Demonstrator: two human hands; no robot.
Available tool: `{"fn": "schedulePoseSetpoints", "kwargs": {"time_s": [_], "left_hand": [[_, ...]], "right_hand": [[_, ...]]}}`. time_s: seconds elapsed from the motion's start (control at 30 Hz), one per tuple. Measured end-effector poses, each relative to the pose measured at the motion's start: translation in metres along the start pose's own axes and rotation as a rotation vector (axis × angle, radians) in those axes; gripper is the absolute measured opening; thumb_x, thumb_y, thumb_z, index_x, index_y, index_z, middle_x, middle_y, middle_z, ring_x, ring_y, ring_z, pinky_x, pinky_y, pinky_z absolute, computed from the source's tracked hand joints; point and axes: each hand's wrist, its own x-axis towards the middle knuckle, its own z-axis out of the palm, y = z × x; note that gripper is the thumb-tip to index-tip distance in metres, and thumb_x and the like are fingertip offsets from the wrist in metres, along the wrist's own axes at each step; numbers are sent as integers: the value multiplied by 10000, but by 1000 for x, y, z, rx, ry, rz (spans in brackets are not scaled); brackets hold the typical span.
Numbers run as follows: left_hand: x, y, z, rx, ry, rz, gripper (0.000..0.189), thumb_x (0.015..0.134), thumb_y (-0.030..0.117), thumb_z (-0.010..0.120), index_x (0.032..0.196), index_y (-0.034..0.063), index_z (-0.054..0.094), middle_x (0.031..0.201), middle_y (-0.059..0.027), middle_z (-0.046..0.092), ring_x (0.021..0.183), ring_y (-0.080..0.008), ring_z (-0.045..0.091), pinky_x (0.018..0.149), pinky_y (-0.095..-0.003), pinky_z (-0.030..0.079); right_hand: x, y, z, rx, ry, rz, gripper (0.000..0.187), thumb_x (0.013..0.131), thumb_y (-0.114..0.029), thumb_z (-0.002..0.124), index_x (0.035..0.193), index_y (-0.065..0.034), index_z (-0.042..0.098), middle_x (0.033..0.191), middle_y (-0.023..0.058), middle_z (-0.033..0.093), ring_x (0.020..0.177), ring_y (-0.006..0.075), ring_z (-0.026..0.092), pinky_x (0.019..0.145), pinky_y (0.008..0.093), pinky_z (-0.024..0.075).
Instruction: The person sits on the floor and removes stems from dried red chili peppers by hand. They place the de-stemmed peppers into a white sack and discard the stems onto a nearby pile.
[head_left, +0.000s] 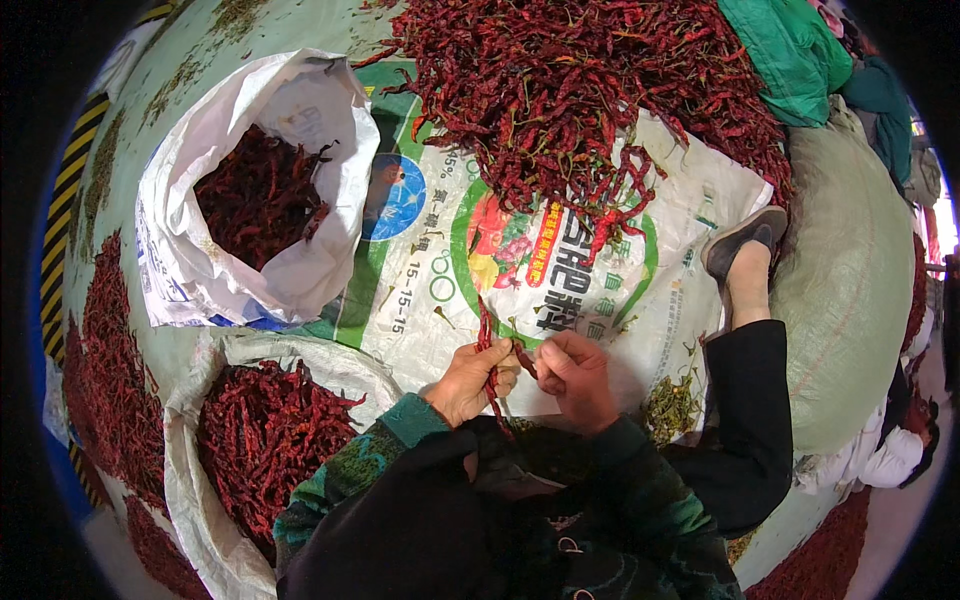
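Note:
My left hand (471, 381) grips a few long dried red chilies (486, 324), which stick out above and below the fingers. Close beside it, my right hand (576, 375) pinches a shorter dark red chili (524, 357), whose stem end reaches the left thumb and fingertips. Both hands are over the near edge of a flattened, printed woven sack (405, 304). Loose stems (445, 318) lie scattered on that sack. Past the hands, a large heap of dried red chilies (585, 90) with stems covers the sack's far part.
On the left stands an open white sack (176, 202) holding dark chilies (259, 199); nearer is another open sack (184, 420) of red chilies (274, 442). Stem scraps (671, 409) lie by my right leg (750, 420). A full pale-green sack (840, 285) stands at right.

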Motion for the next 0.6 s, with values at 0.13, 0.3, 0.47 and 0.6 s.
{"fn": "schedulePoseSetpoints", "kwargs": {"time_s": [0.13, 0.3, 0.47, 0.6], "left_hand": [[1, -2, 4, -44, 12, 70, 152, 899, 133, 541, 942, -13, 545, 704, -27, 497, 495, -84, 392, 427, -199, 346], [-3, 3, -5, 8, 35, 174, 118, 900, 116, 533, 909, -1, 542, 680, -33, 497, 485, -71, 368, 406, -210, 290], [-9, 3, 11, 309, -37, 108, 94, 888, 124, 541, 897, 30, 534, 689, -36, 533, 444, -56, 362, 385, -203, 256], [-14, -5, 16, 495, -82, 91, 117, 884, 129, 558, 927, 22, 572, 696, -34, 569, 432, -48, 395, 383, -199, 287]], "right_hand": [[-6, 3, 2, -286, -81, 4, 173, 869, -176, 563, 845, -8, 595, 666, 23, 570, 485, 46, 391, 452, 194, 303], [-33, -13, -9, -640, -389, 220, 189, 850, -190, 585, 819, -11, 638, 732, 42, 628, 679, 88, 549, 614, 265, 432], [-35, 9, -46, -1096, -328, -39, 246, 855, -240, 553, 926, -18, 633, 830, 166, 626, 766, 283, 600, 686, 363, 452], [-5, 5, -27, -804, -8, -28, 232, 838, -154, 584, 981, 27, 614, 846, 99, 639, 756, 147, 590, 673, 283, 462]]}}
